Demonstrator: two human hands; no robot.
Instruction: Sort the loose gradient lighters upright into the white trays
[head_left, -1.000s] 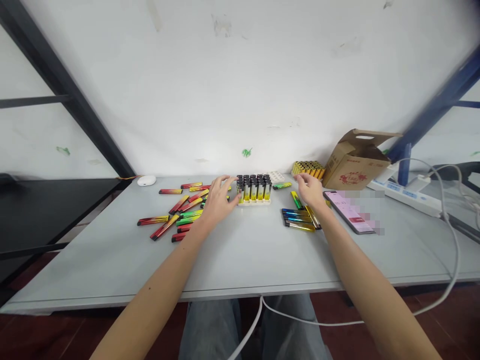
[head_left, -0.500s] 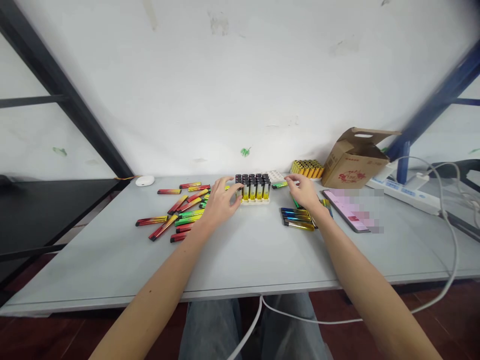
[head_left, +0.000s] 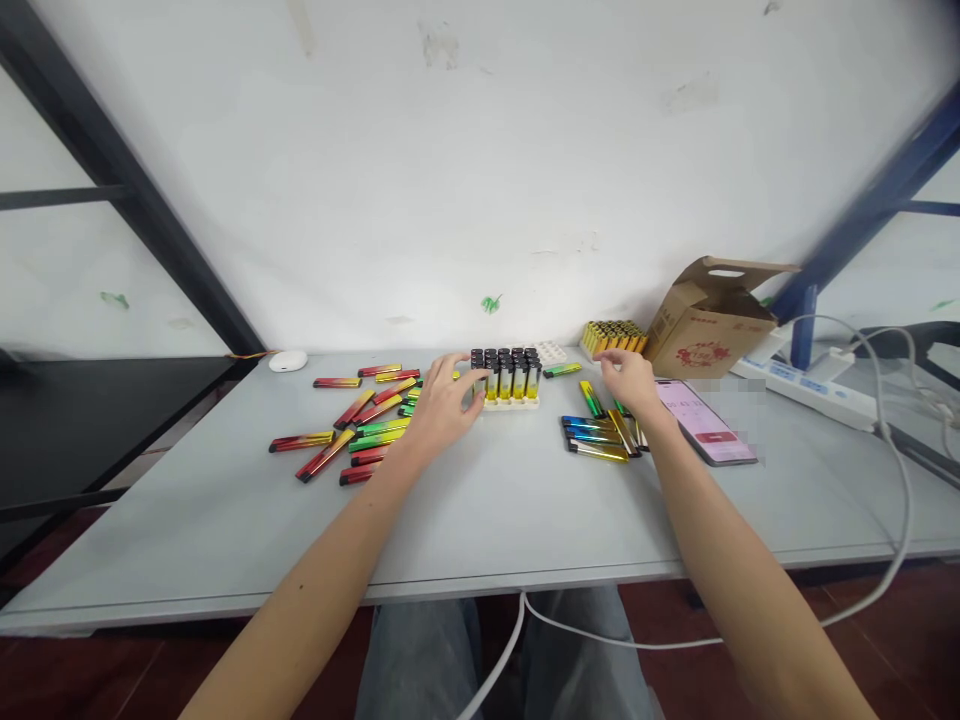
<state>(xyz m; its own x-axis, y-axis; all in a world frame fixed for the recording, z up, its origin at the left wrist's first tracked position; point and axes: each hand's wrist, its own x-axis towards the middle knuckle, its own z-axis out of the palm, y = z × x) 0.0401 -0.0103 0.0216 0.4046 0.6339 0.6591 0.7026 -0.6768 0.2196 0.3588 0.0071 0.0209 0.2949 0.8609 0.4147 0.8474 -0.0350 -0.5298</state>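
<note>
My left hand (head_left: pixel 444 402) curves round the left end of a white rack (head_left: pixel 511 404), thumb in front and fingers behind. Black-topped lighters (head_left: pixel 513 378) with yellow lower bodies stand upright in the rack in rows. My right hand (head_left: pixel 630 380) hovers over the loose lighters at the right, fingers slightly bent and apart, with nothing visible in them. Below it lie a green lighter (head_left: pixel 591 399), blue-and-gold lighters (head_left: pixel 592 430) and a gold lighter (head_left: pixel 598 452). Another green lighter (head_left: pixel 562 370) lies behind, near a white holed tray (head_left: pixel 551 352).
Red and green lighters (head_left: pixel 379 408) lie scattered at the left, below a white case (head_left: pixel 289 361). At the back right stand a block of yellow cylinders (head_left: pixel 615 337) and an open cardboard box (head_left: pixel 709 320). A phone (head_left: pixel 709 420), power strip (head_left: pixel 810 390) and white cable (head_left: pixel 909 480) are farther right.
My right hand has moved right, away from the green lighter by the white tray, uncovering the lighters below. My left hand stays at the rack.
</note>
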